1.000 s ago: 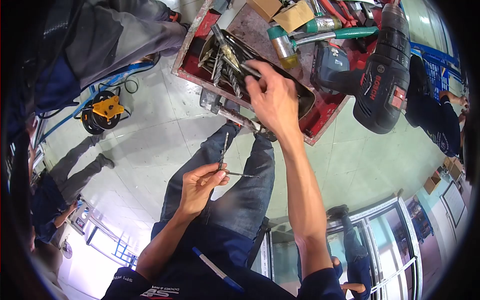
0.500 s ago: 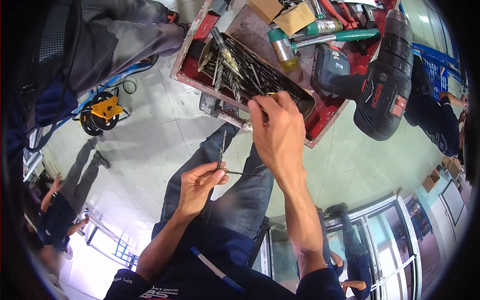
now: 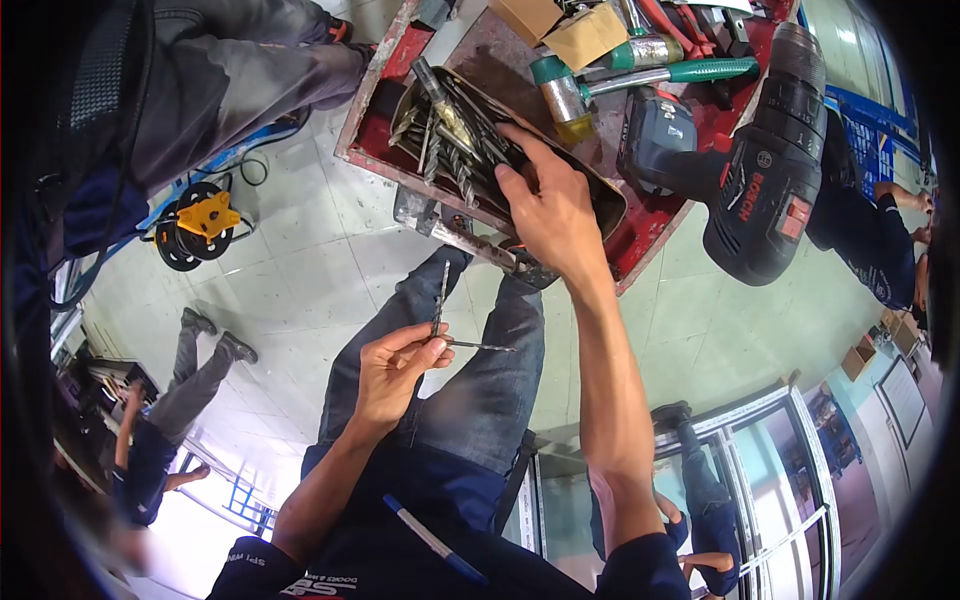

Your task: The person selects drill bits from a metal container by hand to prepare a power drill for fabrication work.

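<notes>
Two thin drill bits are pinched between the thumb and fingers of my left hand [image 3: 395, 375], above my lap. One drill bit [image 3: 441, 292] points up toward the cart, and the other drill bit [image 3: 482, 346] lies crosswise to the right. My right hand [image 3: 553, 205] reaches into a long metal box [image 3: 612, 213] full of loose drill bits. Its thumb and index finger are spread apart over the heap, touching or nearly touching it; the other fingers are partly hidden. Thicker drill bits [image 3: 462, 172] lie at the box's left end beside a thick metal rod [image 3: 440, 102].
The box stands in a red tray [image 3: 655, 235] with a green-handled hammer [image 3: 700, 70], cardboard boxes [image 3: 585, 38] and a Bosch drill [image 3: 765, 180] overhanging its right edge. A person's legs [image 3: 250, 90] are at upper left, near a yellow cable reel [image 3: 207, 217]. Other people stand farther off.
My right hand has moved up from the box's near edge into the drill bits, and its thumb and index finger have spread. My left hand keeps its two bits. A background person at left has shifted.
</notes>
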Tool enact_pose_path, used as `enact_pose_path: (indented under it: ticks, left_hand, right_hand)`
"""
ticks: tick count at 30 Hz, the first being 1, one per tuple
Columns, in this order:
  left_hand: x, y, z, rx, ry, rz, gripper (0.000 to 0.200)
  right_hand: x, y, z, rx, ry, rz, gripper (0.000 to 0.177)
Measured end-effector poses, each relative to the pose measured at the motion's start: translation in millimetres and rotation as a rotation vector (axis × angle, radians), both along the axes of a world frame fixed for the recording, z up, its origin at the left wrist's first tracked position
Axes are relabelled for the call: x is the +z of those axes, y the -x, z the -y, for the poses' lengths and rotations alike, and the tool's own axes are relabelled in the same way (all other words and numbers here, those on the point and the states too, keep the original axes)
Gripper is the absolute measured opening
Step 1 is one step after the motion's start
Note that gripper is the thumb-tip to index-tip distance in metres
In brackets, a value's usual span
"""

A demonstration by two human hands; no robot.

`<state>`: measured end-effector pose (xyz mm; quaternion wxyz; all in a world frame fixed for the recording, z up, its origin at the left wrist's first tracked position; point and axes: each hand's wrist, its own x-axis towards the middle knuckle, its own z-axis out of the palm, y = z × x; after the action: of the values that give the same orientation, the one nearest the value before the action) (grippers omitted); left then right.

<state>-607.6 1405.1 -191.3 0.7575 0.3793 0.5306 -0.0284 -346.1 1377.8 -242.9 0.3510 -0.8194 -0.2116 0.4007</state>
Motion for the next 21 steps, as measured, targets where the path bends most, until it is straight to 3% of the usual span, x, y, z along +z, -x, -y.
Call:
enact_pose_path:
  ticks: [2,5,8,11,14,17,21]
  left_hand:
    - [-1.7,-1.5,0.5,0.01,0.002,0.004,0.024]
    - [-1.9,-3.0,2.7,0.008,0.009,-0.005,0.024]
    - [-1.5,-7.0,1.7,-0.01,0.012,-0.012,0.024]
    - [-0.9,-8.0,0.3,-0.011,0.004,-0.004,0.024]
    - [-0.7,-8.1,-3.1,0.003,-0.007,-0.012,0.024]
    - [-1.5,-8.3,-3.6,0.015,-0.007,-0.013,0.023]
    - [-2.1,-8.0,-2.1,0.004,-0.001,-0.019,0.024]
  right_hand:
    - [6.9,-10.6,2.0,0.003,0.008,-0.203,0.041]
    - [3.5,-3.8,12.9,0.042,-0.07,-0.009,0.038]
    - [0.8,-6.8,17.9,0.064,-0.123,0.023,0.035]
    - [23.6,-8.5,16.9,0.076,0.052,-0.027,0.031]
    - [33.7,0.5,22.3,0.129,0.145,0.23,0.029]
    - [36.8,10.3,13.3,0.032,0.111,0.333,0.031]
    - [16.0,2.4,-8.8,0.203,0.162,0.32,0.043]
